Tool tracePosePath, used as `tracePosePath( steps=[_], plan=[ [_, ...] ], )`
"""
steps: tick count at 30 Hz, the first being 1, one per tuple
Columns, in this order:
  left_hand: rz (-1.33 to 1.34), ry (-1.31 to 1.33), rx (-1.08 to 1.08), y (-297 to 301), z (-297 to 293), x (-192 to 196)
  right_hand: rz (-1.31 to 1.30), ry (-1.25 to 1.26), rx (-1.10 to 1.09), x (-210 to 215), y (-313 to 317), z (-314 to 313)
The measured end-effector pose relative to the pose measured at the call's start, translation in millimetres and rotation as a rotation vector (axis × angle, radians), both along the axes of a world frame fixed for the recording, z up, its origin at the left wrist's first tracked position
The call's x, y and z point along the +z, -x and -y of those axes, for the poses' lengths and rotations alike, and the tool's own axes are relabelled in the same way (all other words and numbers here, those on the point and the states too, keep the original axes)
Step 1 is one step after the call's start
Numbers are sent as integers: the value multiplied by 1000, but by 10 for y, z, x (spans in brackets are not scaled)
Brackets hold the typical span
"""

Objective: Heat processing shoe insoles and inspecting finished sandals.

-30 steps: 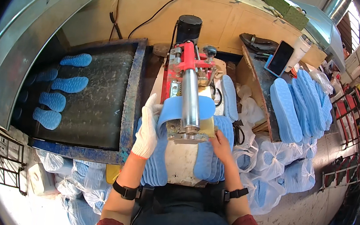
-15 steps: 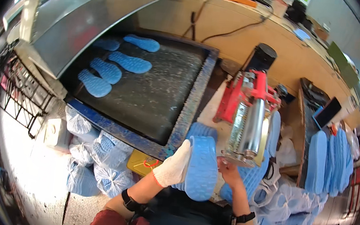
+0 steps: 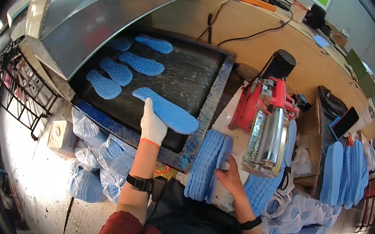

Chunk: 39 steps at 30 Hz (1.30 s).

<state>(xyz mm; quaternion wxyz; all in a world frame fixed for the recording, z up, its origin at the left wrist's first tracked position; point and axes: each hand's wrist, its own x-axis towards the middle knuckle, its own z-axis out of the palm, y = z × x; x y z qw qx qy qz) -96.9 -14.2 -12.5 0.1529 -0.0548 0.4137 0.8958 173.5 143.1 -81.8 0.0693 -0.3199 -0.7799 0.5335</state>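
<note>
My left hand (image 3: 153, 124), in a white knit glove, grips a blue textured insole (image 3: 166, 111) by its edge. This insole is above the near right part of a black conveyor bed (image 3: 178, 79) with a worn blue frame. Several more blue insoles, among them one insole (image 3: 141, 64), lie flat on the bed's left side. Bare, my right hand (image 3: 231, 175) pinches the outer edge of an insole (image 3: 221, 167) at the right side of an upright stack of insoles (image 3: 203, 165). The stack stands on the bench just right of the bed.
Right of the stack stands a red roller machine (image 3: 265, 121) with a shiny metal roller. A metal hood (image 3: 115, 16) overhangs the bed's left side. Bagged insoles (image 3: 85, 181) sit on the floor at left. More insoles (image 3: 331, 172) and a phone (image 3: 343, 121) are at right.
My left hand has carried an insole forward and left from the stack to over the black bed. My right hand has moved slightly and is now at the stack's right edge.
</note>
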Motion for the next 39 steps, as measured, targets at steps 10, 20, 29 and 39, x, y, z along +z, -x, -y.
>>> tracePosePath(
  steps=[10, 20, 29, 39],
  plan=[
    [-599, 497, 126, -770, 186, 659, -480, 176, -699, 192, -449, -623],
    [-702, 360, 48, -1167, 147, 925, -466, -27, -701, 810, -1580, -1192],
    [-741, 321, -252, -1613, -146, 976, -647, -27, -536, 1249, -1481, -1764],
    [-792, 48, -622, -1569, -1010, 1119, -406, 55, -12, 1492, -741, -2009]
  ],
)
